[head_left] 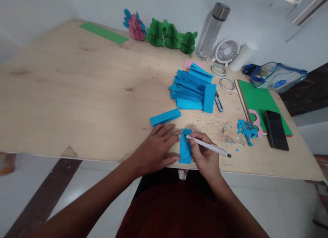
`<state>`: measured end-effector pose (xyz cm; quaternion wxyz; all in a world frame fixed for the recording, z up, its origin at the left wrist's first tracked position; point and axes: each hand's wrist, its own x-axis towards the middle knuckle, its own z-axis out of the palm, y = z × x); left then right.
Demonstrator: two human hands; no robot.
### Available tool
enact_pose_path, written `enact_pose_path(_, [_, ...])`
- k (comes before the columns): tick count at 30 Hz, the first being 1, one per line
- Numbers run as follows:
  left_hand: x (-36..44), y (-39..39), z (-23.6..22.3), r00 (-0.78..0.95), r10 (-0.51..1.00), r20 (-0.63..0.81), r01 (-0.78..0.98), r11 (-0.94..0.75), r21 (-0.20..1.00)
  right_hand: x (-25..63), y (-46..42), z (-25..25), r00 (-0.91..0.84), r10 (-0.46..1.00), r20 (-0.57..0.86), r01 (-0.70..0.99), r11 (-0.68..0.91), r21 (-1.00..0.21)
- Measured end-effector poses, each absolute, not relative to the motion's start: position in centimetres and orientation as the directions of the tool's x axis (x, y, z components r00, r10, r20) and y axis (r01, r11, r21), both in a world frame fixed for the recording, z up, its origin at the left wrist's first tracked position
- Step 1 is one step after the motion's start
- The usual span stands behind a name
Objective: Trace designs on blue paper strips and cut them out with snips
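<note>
The paper strip (185, 157) is lying at the near edge of the table (89, 94), so neat drawing is probably calling for the left hand (156, 149), spreading its fingers along the strip's left side, to be pressing firmly enough to stop slipping. The right hand (207, 158) is pinching a white pen (209, 146) and should be guiding the tip lightly, in smooth strokes. The strip is looking bright blue, narrow and fairly flat, with dark curved lines showing towards its near end.
</note>
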<state>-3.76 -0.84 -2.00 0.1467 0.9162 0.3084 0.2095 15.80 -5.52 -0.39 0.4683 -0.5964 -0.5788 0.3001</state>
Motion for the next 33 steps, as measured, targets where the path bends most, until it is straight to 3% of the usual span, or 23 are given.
enact_pose_path(33, [-3.71,-0.89,-1.32,0.712,0.626,0.317,0.494,-0.768,0.409,15.37,-4.77,-0.16,0.107,0.968,0.226,0.547,0.133,-0.827])
